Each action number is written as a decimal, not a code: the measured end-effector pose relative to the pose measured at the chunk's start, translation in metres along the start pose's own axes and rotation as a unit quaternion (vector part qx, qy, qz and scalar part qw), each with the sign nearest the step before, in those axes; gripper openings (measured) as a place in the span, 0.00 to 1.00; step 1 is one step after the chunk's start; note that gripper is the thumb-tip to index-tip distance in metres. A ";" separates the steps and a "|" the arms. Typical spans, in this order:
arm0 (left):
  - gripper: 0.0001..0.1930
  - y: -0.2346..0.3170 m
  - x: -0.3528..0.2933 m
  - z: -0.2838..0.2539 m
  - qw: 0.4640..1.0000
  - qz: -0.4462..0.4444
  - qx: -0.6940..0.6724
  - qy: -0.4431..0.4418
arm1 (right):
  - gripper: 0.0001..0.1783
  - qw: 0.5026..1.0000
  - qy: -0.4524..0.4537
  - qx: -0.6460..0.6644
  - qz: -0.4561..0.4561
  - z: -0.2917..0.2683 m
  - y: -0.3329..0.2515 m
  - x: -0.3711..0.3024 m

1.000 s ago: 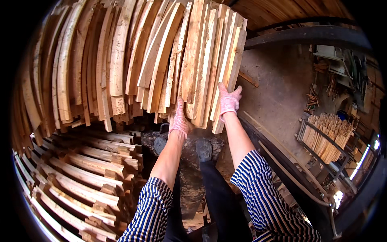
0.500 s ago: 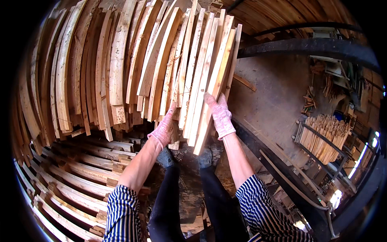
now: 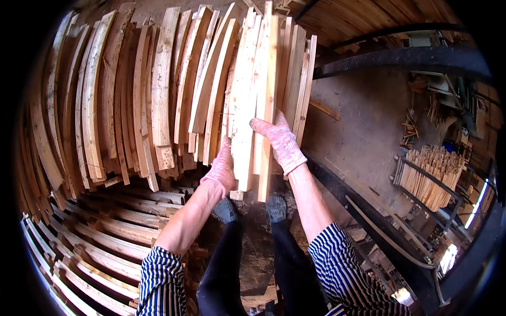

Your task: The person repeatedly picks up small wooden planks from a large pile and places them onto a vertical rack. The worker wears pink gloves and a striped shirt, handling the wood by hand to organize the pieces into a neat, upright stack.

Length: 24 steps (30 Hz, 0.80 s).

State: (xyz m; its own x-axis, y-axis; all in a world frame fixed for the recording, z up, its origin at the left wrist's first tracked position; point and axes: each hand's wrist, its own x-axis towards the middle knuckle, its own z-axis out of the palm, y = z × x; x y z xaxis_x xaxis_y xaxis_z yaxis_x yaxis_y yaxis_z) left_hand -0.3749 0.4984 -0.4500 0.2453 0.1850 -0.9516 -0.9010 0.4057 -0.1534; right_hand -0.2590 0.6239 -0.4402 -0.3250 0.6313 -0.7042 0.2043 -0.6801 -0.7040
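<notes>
Between my two hands stands a small bundle of pale wooden strips (image 3: 246, 110), with one yellowish strip (image 3: 270, 95) along its right side and jutting toward me. My left hand (image 3: 222, 168), in a pink and white knit glove, presses on the bundle's left side near its close end. On the right side, my right hand (image 3: 280, 141), gloved alike, grips with its thumb laid across the strips; most of its fingers are hidden behind the wood. Several more strips (image 3: 301, 89) lean just beyond my right hand. A long row of wooden strips (image 3: 163, 84) continues to the left.
Lower left is a stack of spaced wooden slats (image 3: 100, 231). Black metal bars (image 3: 400, 60) cross the upper right, and a dark rail (image 3: 363, 210) runs along my right side. Farther right, a metal rack (image 3: 429, 176) holds upright sticks. My shoes (image 3: 276, 208) are below the bundle.
The bundle between my hands has swung more upright, away from the strips at its right. My right hand's thumb has come further left across it, and my left hand sits lower.
</notes>
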 end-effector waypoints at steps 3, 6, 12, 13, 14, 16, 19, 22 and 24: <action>0.34 -0.021 0.031 0.007 0.948 0.121 0.240 0.168 | 0.38 0.997 0.016 0.064 0.031 -0.011 0.001 0.006; 0.28 -0.020 0.001 0.037 0.754 0.173 0.606 0.185 | 0.38 0.998 0.061 -0.025 -0.017 -0.043 0.035 0.024; 0.29 0.083 0.000 0.004 0.480 0.642 0.551 0.233 | 0.63 0.907 0.124 -0.389 0.099 -0.012 0.026 0.023; 0.34 0.092 0.028 0.013 0.629 0.576 0.487 0.188 | 0.62 0.916 0.127 -0.370 0.087 -0.009 0.028 0.022; 0.37 0.080 0.014 0.049 0.663 0.478 0.543 0.193 | 0.61 0.921 0.144 -0.353 0.079 -0.021 0.031 0.022; 0.44 0.061 -0.002 0.100 0.653 0.387 0.596 0.261 | 0.61 0.948 0.145 -0.276 0.057 -0.026 0.039 0.026; 0.44 0.065 0.030 0.070 0.724 0.374 0.523 0.249 | 0.63 0.991 0.047 0.096 0.082 0.002 0.032 -0.008; 0.39 0.060 0.027 0.098 0.725 0.381 0.557 0.139 | 0.66 0.993 0.074 0.036 0.088 -0.062 0.036 -0.004; 0.42 0.059 0.026 0.104 0.740 0.349 0.557 0.141 | 0.70 0.997 0.030 0.023 0.066 -0.065 0.037 0.001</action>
State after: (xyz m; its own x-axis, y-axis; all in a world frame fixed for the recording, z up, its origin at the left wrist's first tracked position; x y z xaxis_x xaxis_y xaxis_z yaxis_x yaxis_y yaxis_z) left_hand -0.3843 0.6204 -0.4559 -0.3660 0.5671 -0.7378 0.1197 0.8150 0.5670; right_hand -0.1912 0.6234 -0.4732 -0.2414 0.5560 -0.7954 0.1993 -0.7737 -0.6014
